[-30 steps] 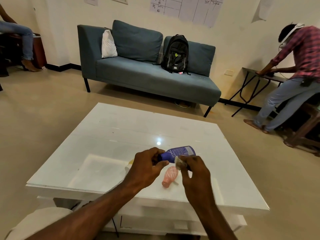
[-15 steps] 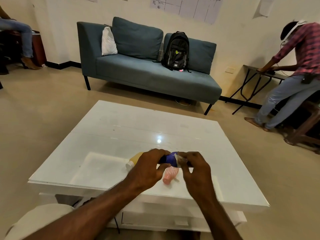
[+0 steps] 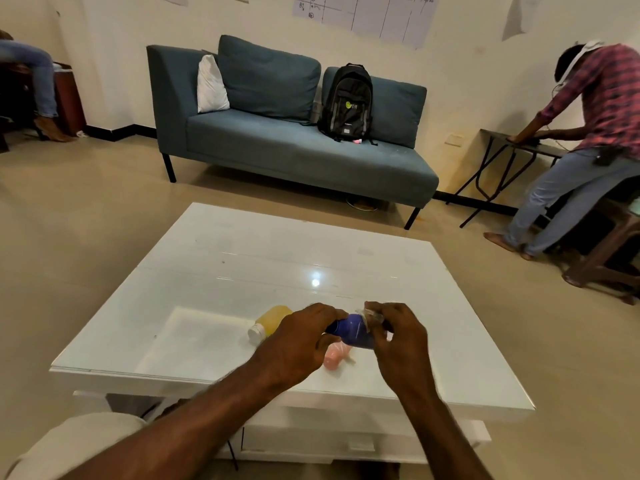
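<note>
A blue-grey sofa (image 3: 294, 150) stood against the wall across the upper middle of the frame. A white glass-topped table (image 3: 242, 265) filled the centre and lower middle. At the right edge, a person in a checked shirt (image 3: 595, 133) leaned over a small dark side table (image 3: 519, 143). A black backpack (image 3: 348, 102) sat upright on the sofa seat against the back cushions, and a white pillow (image 3: 210, 85) leaned in the sofa's left corner. In the lower centre, both hands were raised just above the table's near edge. The left hand (image 3: 298, 344) had its fingers curled round the left end of a blue bottle (image 3: 351, 330), which lay roughly level between the two hands. The right hand (image 3: 398, 344) pinched a clear wrapper (image 3: 372, 315) at the bottle's right end. A yellow bottle (image 3: 272, 320) lay on its side on the table just left of the left hand. A pink bottle (image 3: 334, 356) lay on the table below the blue one, partly hidden by the left hand.
</note>
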